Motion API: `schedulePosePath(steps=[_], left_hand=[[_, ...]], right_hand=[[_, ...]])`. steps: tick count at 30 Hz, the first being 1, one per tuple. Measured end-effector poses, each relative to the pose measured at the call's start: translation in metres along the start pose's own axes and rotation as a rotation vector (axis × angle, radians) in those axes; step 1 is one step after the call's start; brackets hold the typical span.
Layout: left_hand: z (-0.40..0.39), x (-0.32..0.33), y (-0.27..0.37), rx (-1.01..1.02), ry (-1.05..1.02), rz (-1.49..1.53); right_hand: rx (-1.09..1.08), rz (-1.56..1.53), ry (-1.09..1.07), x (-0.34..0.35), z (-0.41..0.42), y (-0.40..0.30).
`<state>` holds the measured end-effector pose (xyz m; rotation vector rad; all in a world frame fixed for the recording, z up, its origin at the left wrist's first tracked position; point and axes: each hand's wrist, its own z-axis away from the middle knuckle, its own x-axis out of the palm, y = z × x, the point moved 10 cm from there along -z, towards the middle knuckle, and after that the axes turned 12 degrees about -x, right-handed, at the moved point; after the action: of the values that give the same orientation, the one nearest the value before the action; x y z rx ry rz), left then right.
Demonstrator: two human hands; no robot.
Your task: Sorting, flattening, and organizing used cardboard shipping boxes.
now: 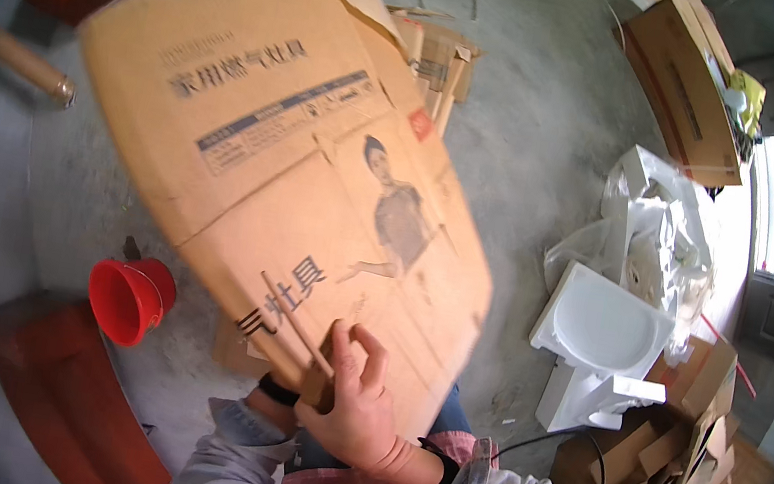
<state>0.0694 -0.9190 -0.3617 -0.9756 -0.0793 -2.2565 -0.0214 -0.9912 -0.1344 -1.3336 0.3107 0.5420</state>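
A large flattened cardboard box [264, 200], printed with writing and a picture of a person, spans the view in front of me, tilted up to the left. My right hand [358, 401] lies over its near end, with the fingers bent around a small brown piece [317, 387] that looks like a tool handle or a folded cardboard edge. A thin brown strip [298, 323] runs from there up across the printed face. My left hand is hidden behind the cardboard; only its wrist with a black band [278, 390] shows at the lower left edge.
A red bucket [131, 300] stands at left, near dark red sofas [54, 379]. A cardboard tube [17, 58] is at upper left. Flattened cardboard [446, 61] lies beyond. White foam packing [603, 318], plastic wrapping [659, 247] and piled cardboard [664, 461] are at right; a long carton [684, 91] is behind.
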Motion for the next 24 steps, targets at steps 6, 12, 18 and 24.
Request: schedulePosePath(steps=[6,12,18,24], left_hand=[[-0.033,-0.047,0.013,-0.012,0.009,0.002],[-0.060,-0.158,0.092,0.114,0.124,0.035],[-0.067,-0.244,0.141,0.204,0.277,0.058],[-0.080,-0.273,0.144,0.181,0.352,0.045]], right_hand=[[0.063,0.203,-0.020,0.087,-0.019,0.047],[0.083,-0.044,-0.100,0.205,-0.056,0.146],[0.216,0.379,0.383,0.054,-0.164,0.343],[0.416,0.042,0.023,0.065,-0.225,0.485]])
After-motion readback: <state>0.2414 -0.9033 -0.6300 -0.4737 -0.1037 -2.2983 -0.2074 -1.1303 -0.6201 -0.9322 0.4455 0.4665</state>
